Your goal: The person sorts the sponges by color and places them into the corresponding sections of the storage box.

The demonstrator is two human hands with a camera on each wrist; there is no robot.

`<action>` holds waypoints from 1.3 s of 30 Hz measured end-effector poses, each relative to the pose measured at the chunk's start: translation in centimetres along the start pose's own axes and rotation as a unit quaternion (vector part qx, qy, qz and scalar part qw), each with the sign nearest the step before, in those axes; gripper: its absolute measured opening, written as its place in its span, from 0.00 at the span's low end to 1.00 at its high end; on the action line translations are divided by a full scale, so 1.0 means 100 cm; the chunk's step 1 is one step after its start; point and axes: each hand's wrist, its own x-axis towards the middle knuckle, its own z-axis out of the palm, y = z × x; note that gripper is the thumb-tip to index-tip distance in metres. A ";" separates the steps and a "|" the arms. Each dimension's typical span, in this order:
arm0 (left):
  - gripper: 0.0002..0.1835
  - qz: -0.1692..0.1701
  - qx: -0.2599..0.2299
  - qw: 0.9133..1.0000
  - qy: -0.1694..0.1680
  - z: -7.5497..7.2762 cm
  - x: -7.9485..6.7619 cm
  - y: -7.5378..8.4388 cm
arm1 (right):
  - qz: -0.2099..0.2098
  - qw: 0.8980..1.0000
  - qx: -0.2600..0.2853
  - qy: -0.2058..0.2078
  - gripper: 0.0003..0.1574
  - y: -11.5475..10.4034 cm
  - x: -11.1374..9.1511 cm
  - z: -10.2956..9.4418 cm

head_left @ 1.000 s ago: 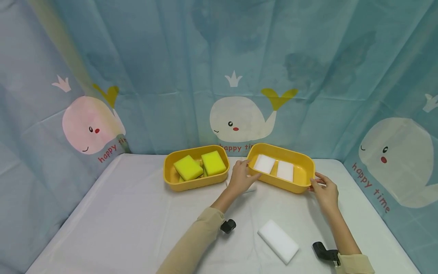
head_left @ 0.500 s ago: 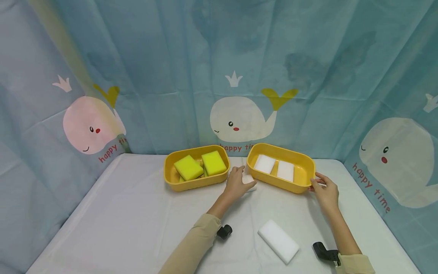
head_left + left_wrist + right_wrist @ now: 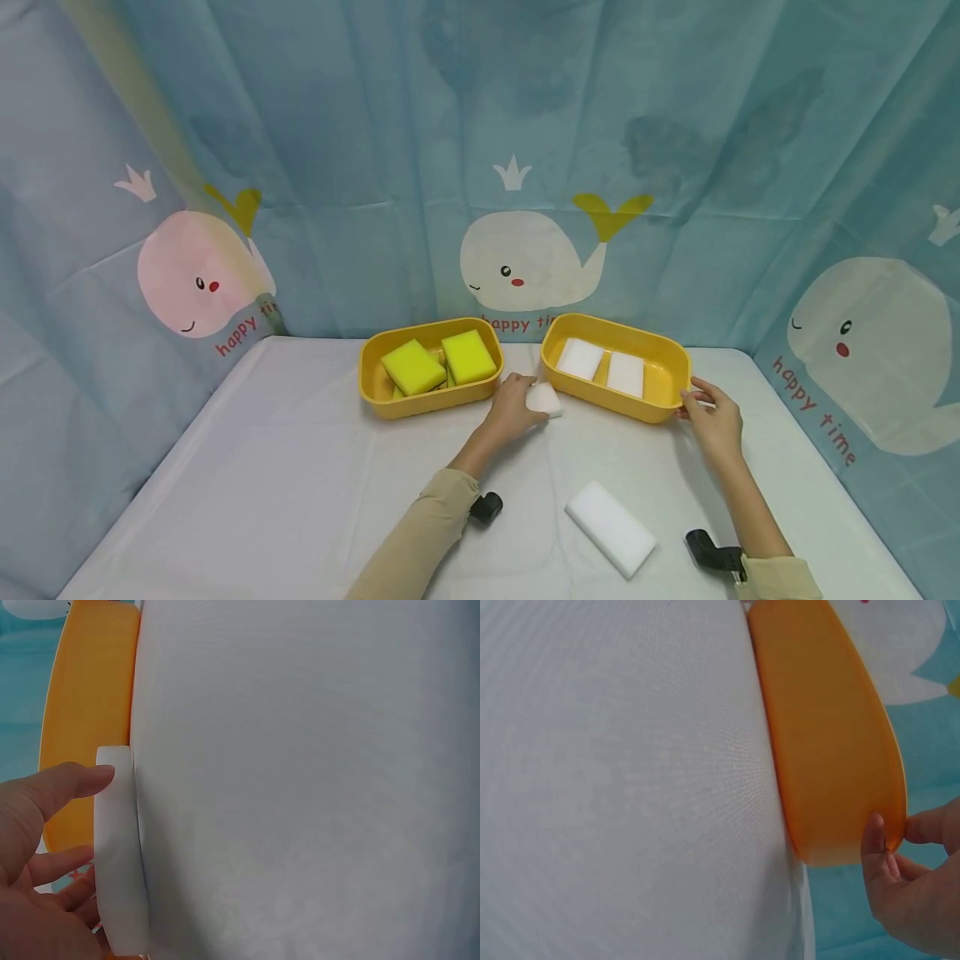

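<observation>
A white sponge block (image 3: 543, 400) lies on the table between two yellow trays. My left hand (image 3: 507, 417) is at its left side, thumb at the near edge and index finger at the far edge; in the left wrist view the thumb meets the sponge's face (image 3: 120, 855) while the other fingers reach behind. My right hand (image 3: 716, 425) pinches the rim at the right end of the right tray (image 3: 630, 407), thumb outside. Two white sponges (image 3: 626, 374) lie flat in that tray, toward its left end. Part of the sponge at my left hand is hidden by the fingers.
The left yellow tray (image 3: 386, 408) holds several yellow-green sponges (image 3: 412, 367). Another white sponge (image 3: 611, 528) lies on the white table (image 3: 262, 467) between my forearms. A blue whale-print curtain (image 3: 675, 125) hangs behind the table.
My left hand has let go of the right tray's left end and moved left and down onto the white sponge between the trays. My right hand stays at the tray's right end.
</observation>
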 end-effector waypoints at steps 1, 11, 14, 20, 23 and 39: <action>0.36 0.000 0.000 1.000 -0.001 0.000 0.000 -0.001 | 0.000 1.000 0.002 0.001 0.32 0.000 0.000 0.000; 0.34 -0.005 0.041 0.999 0.000 -0.001 -0.001 0.000 | 0.001 1.000 0.005 -0.002 0.31 -0.001 -0.001 0.000; 0.35 -0.011 0.036 0.999 0.000 -0.002 -0.002 0.001 | 0.001 1.000 0.002 -0.004 0.32 -0.001 -0.001 -0.001; 0.35 -0.018 0.027 0.999 0.002 -0.004 -0.003 0.002 | 0.001 1.000 -0.003 -0.006 0.32 -0.002 0.001 -0.001; 0.35 -0.017 0.028 0.999 0.004 -0.005 -0.004 0.003 | 0.001 1.000 -0.002 -0.006 0.32 -0.002 0.000 -0.001; 0.34 0.003 0.062 0.998 -0.005 -0.013 -0.014 0.018 | -0.004 1.000 0.005 -0.004 0.32 -0.003 -0.003 -0.001</action>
